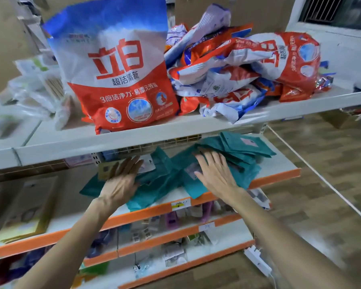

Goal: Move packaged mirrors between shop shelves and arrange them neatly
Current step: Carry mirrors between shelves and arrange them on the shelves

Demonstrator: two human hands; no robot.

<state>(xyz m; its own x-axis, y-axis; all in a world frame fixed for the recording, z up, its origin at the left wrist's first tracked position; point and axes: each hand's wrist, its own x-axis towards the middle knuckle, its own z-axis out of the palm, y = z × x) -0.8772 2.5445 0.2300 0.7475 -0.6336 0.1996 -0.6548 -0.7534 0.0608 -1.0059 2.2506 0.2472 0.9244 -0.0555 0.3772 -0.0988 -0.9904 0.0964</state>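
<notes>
Teal flat packaged mirrors (pixel 233 148) are spread in a loose heap on the white shelf with the orange front lip (pixel 279 166), directly beneath the top shelf on which a large red, white and blue detergent bag (pixel 117 80) is stood. The heap's long axis is laid along the shelf, from about 8 o'clock to 2 o'clock in the view. The left hand (pixel 121 180) is laid flat on the packets at the 8 o'clock end, fingers straight and fairly close. The right hand (pixel 215 174) is spread wide on the middle packets. Nothing is gripped by either. A tidier fan of packets lies at 1 o'clock from the right fingertips (pixel 214 158), so that hand is judged the nearer for gathering it. Some packets at 6 o'clock overhang the lip. Given the blur, it cannot be told whether the packets are pressed or merely touched.
</notes>
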